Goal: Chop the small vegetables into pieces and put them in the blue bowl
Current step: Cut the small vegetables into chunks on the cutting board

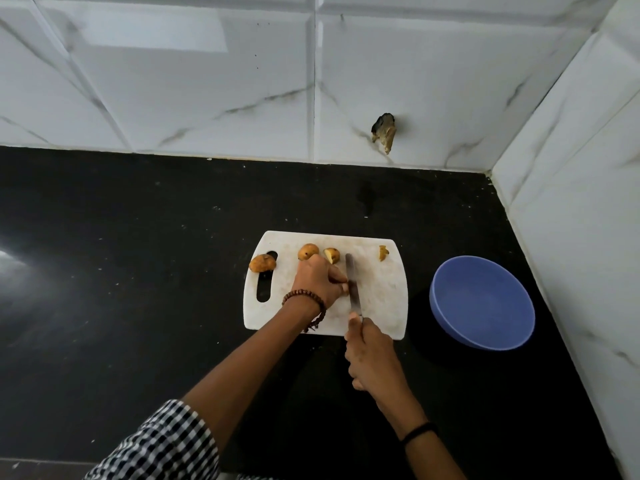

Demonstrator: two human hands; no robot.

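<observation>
A white cutting board (381, 299) lies on the black counter. My left hand (318, 282) presses down on a small vegetable in the board's middle; the piece is mostly hidden under my fingers. My right hand (372, 358) grips the handle of a knife (352, 285), whose blade lies right beside my left fingertips. One whole small brown vegetable (262, 263) sits at the board's left edge by the handle slot, another (307, 251) near the far edge. A cut piece (331, 255) lies beside it and a small slice (382, 252) at the far right. The blue bowl (482, 303) stands to the right, holding nothing.
The black counter (138, 271) stretches left and toward me. White marble-look tiled walls (381, 81) close the back and right side, forming a corner behind the bowl. A damaged hole (382, 131) shows in the back wall.
</observation>
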